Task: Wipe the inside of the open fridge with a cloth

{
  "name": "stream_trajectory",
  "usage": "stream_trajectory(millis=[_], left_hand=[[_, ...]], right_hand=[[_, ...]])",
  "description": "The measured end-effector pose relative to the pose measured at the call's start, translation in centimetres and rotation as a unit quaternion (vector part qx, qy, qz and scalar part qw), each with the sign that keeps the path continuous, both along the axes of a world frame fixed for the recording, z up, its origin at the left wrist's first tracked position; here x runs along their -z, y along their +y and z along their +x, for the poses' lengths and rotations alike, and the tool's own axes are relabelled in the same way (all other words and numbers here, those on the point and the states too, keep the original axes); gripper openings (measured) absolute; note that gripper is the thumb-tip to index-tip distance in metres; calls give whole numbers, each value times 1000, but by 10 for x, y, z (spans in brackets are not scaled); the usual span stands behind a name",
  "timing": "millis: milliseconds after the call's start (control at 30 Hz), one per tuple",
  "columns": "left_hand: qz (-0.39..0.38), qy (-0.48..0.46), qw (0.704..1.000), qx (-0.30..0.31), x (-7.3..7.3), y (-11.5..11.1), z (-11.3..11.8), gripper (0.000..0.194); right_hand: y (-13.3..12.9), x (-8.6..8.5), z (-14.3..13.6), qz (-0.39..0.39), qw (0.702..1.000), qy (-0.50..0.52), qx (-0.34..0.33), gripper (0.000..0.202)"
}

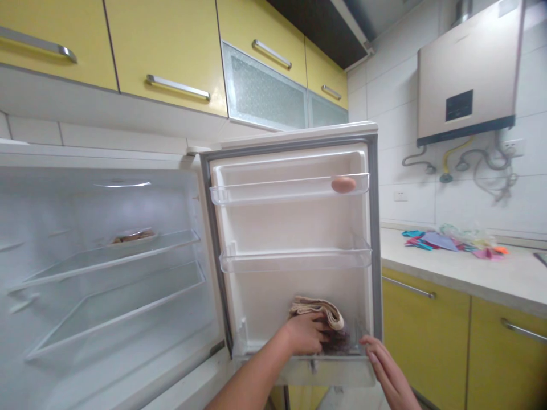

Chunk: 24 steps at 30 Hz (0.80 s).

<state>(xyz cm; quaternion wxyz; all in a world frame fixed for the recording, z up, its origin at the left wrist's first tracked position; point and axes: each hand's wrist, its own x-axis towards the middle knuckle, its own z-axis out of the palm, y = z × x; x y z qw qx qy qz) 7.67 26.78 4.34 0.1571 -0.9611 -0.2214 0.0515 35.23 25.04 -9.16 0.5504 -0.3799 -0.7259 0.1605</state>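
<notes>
My left hand (306,333) reaches into the lowest clear bin (337,373) of the open fridge door (290,225). Its fingers are closed on a folded beige-brown cloth (317,306), whose lower part is dark and partly hidden behind the fingers and the bin. My right hand (382,364) is at the door's lower right edge, fingers curled against it by the end of the same bin. A brown egg (343,184) sits in the top door bin.
To the left, the fridge interior has glass shelves (128,319), with a covered plate of food (134,236) on the upper one. Colourful cloths and plastic (448,239) lie on the counter (513,273) at right. Yellow cabinets (171,45) hang above, and a water heater (465,74) is on the wall.
</notes>
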Motion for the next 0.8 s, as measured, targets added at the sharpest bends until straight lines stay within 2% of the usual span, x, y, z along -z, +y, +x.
stream_trajectory(millis=[167,300,533,667,800], left_hand=[[-27,-13,999,-29,-10,-20,-36,30],[-47,-15,995,-84,-20,-33,-74,26],[-67,-22,979,-194,-30,-62,-129,41],[-87,-47,958,-269,-36,-76,-142,35],[-152,-99,933,-310,-48,-78,-137,13]], right_hand=[[-3,-1,0,1,1000,3,2,33],[-9,-7,-2,-18,1000,15,4,36],[-10,-8,-4,-33,999,29,3,39],[-4,-4,-1,-36,999,20,3,40],[-5,-6,0,-32,999,16,-1,40]])
